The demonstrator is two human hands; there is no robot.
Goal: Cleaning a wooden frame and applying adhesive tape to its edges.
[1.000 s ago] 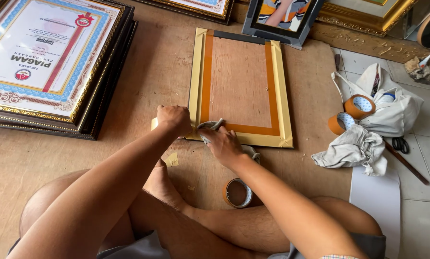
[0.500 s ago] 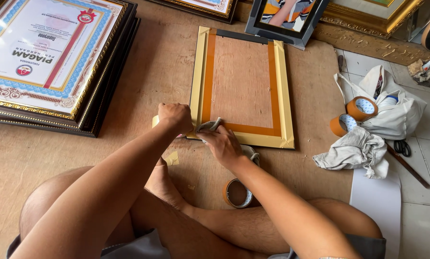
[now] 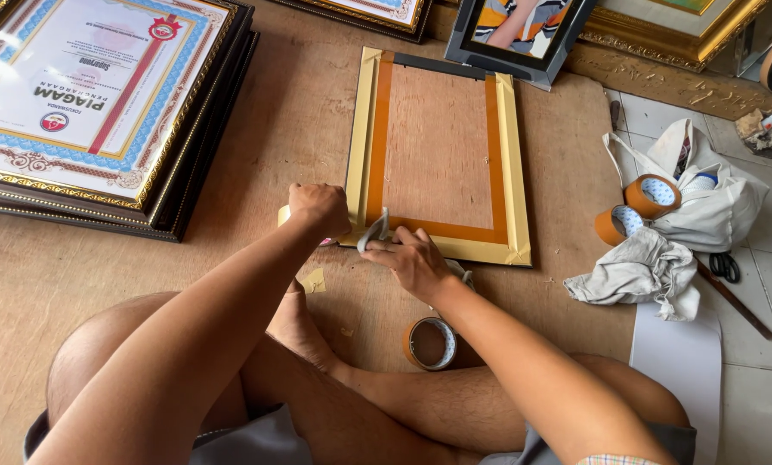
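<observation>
- Gold frame (image 3: 360,129) lies face down on the brown board (image 3: 274,112) in front of your crossed legs, its plywood back (image 3: 438,146) bordered with strips of brown tape
- Your left hand (image 3: 320,209) is closed into a fist at the frame's near left corner, knuckles up; something pale peeks out on its left side, but you cannot tell what it grips
- Your right hand (image 3: 416,261) rests on the frame's near edge, fingers curled and pinching a grey cloth (image 3: 373,231) that sticks up between the two hands
- Both hands sit close together, just apart, with the cloth between them
- A tape roll (image 3: 430,343) lies on the board just beside your right forearm, near your shin
- Two more rolls (image 3: 636,209) sit to the right against a white bag (image 3: 704,194), with a crumpled rag (image 3: 640,274) just below them
- Scissors (image 3: 725,265) lie on the tiles right of the rag
- Framed certificates (image 3: 93,103) are stacked at the upper left, well apart from your hands
- A photo frame (image 3: 519,30) touches the far end of the gold frame
</observation>
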